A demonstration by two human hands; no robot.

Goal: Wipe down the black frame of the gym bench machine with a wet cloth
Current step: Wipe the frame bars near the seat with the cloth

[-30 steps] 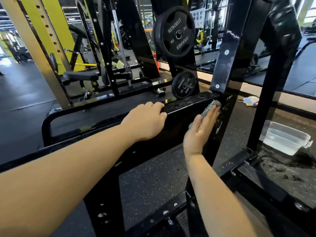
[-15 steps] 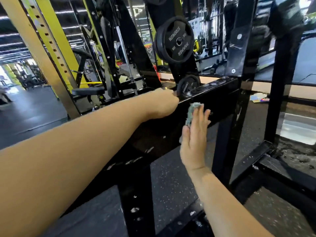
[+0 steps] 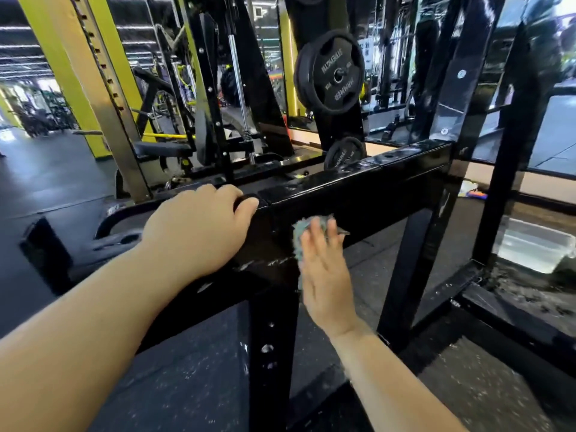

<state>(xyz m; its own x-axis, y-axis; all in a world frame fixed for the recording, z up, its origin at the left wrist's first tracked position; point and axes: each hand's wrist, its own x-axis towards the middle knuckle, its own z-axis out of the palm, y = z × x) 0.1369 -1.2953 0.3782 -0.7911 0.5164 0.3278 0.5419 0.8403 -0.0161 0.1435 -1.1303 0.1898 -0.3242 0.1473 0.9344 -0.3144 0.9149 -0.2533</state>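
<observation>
Right hand point(image 3: 324, 269), fingers straight, presses the wet cloth point(image 3: 300, 233) flat against the black frame point(image 3: 374, 194) crossbar's front face, for full contact. Left hand point(image 3: 199, 226) curls its grip over the crossbar's top edge, likely for bracing.

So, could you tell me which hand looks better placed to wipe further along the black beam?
Right hand: its flat fingers already press the grey-blue cloth against the glossy black beam. The left hand only grips the beam's top.

Left hand point(image 3: 199, 226) rests on top of the black frame point(image 3: 374, 194), fingers curled over its far edge; right hand point(image 3: 324, 263), fingers straight, presses flat against the frame's near side
</observation>
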